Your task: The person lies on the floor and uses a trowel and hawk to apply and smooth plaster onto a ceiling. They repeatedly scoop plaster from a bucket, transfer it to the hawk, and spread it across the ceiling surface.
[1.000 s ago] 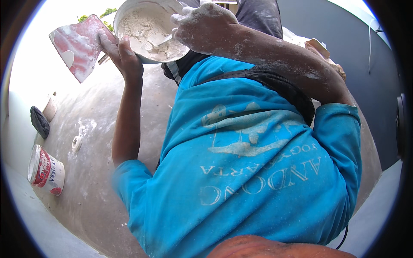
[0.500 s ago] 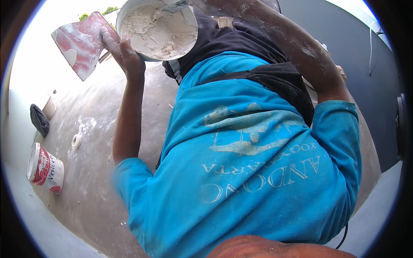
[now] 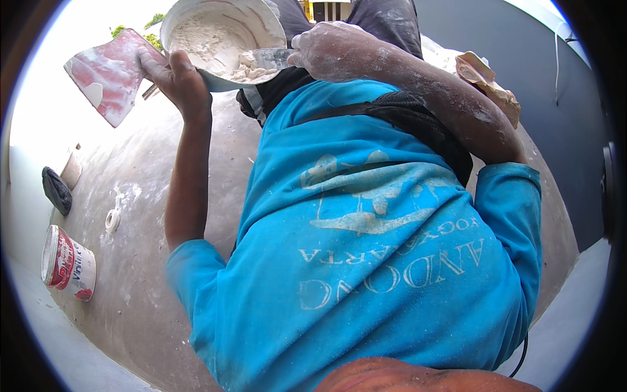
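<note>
Tilted toward me, a whitish bucket (image 3: 277,23) holds pale, lumpy putty (image 3: 202,42). My left hand (image 3: 179,81) is closed at its near left side, thumb against the wall. The fingers of that hand also press on a flat red sheet (image 3: 108,75) smeared with white, which sticks out to the left. My right hand (image 3: 333,52), dusted white, is closed around a putty knife (image 3: 271,59). Its metal blade sits at the bucket's right inner edge, with putty heaped beside it. The knife's handle is hidden in my fist.
On the grey floor (image 3: 137,274) at left stand a white and red paint pail (image 3: 68,264), a white ring-shaped roll (image 3: 113,221) and a dark bag-like thing (image 3: 57,189). A crumpled brown paper bag (image 3: 486,85) lies beyond my right forearm, near a dark wall (image 3: 542,130).
My right hand has come down and nearer, bringing the knife from the bucket's far rim to its right inner side. The bucket and red sheet have shifted slightly left.
</note>
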The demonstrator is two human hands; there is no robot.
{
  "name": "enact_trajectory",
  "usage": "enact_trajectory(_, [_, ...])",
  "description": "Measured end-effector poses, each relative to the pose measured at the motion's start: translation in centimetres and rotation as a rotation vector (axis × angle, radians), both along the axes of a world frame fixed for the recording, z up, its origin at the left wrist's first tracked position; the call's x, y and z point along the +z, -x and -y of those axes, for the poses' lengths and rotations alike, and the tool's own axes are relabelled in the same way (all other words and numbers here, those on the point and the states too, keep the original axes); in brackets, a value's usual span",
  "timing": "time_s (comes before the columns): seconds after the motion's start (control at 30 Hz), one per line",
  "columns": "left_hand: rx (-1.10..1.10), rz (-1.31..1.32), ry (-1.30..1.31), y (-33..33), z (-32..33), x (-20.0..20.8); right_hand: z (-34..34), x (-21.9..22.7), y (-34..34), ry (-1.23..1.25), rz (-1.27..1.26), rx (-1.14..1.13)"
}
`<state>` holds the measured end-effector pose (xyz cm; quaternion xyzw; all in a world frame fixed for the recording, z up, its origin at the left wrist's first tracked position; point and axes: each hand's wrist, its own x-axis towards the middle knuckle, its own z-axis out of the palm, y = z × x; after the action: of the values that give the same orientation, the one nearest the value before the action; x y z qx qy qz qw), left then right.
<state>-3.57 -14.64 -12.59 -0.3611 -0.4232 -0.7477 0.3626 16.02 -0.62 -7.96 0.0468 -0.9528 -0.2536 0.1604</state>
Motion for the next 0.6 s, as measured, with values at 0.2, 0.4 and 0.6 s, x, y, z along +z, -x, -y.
enact_trajectory(0.2, [-0.003, -0.056, 0.005, -0.2, 0.1, 0.0, 1.7, -2.2, 1.7, -0.172, -0.474, 0.104])
enact_trajectory(0.4, [0.01, -0.066, 0.029, 0.9, 0.3, -0.2, 1.8, -2.1, 1.7, -0.48, -0.549, 0.132])
enact_trajectory(0.6, [-0.121, -0.026, -0.022, 1.2, 0.6, -0.3, 2.9, 0.1, 0.3, -0.398, -0.479, 0.295])
